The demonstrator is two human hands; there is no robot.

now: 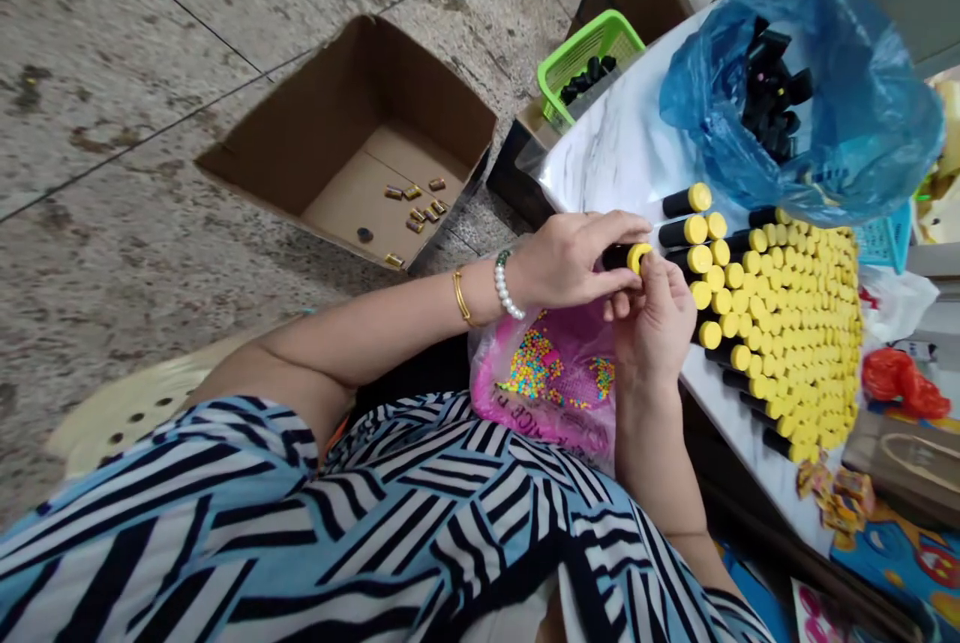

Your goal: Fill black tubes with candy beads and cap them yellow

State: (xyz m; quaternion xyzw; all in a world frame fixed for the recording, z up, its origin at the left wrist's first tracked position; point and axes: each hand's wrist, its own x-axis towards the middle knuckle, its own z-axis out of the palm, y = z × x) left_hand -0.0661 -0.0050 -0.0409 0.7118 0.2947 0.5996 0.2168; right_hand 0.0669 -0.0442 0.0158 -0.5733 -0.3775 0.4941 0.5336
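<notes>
My left hand point(570, 258), with a pearl bracelet and a gold bangle at the wrist, is closed round a small black tube with a yellow cap point(628, 256). My right hand point(654, 323) comes up from below and pinches the yellow cap end of the same tube. Both hands are at the table's near edge, just left of several rows of matching black tubes with yellow caps point(787, 323) lying on the white marble tabletop point(622, 148). A pink plastic bag with coloured bits point(555, 373) lies in my lap under the hands.
A blue plastic bag of black parts point(802, 93) sits on the table behind the rows. A green basket with black parts point(589, 58) stands past the table's end. An open cardboard box point(360, 143) with a few small pieces lies on the floor. Red bag point(900, 383) at right.
</notes>
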